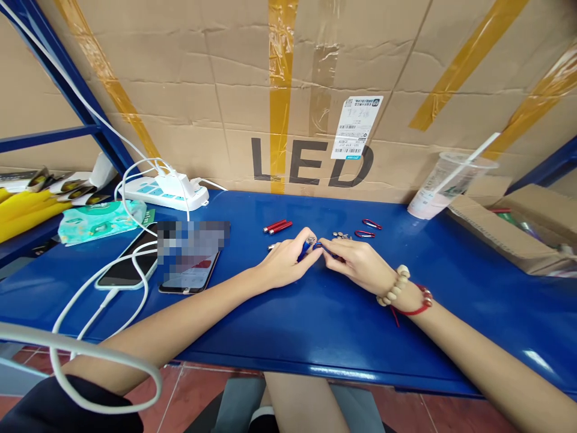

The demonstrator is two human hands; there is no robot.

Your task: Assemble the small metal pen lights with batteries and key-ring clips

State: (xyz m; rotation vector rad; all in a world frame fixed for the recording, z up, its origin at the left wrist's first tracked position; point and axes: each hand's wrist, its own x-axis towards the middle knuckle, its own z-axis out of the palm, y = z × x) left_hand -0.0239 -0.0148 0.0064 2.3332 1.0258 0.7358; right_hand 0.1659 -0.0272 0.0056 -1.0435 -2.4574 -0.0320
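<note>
Above the blue table, my left hand (pixel 286 263) is closed around a small blue penlight (pixel 306 247) with a silver head. My right hand (pixel 363 263) meets it, fingers pinched on a blue carabiner clip (pixel 318 245), mostly hidden by the fingers. The two blue pieces are close together; whether they are joined I cannot tell. Beyond my left hand lie red penlight tubes (pixel 277 227) with silver ends. Another silver tip (pixel 271 247) shows beside that hand. Behind my right hand are several small round metal pieces (pixel 340 235), like button cells, and two red carabiner clips (pixel 365 234).
Two phones (pixel 128 264) with white cables lie at left, near a power strip (pixel 164 191) and a tissue pack (pixel 101 221). A plastic cup with straw (pixel 444 183) and an open cardboard box (pixel 509 240) stand at right. A big carton (pixel 202 90) backs the table.
</note>
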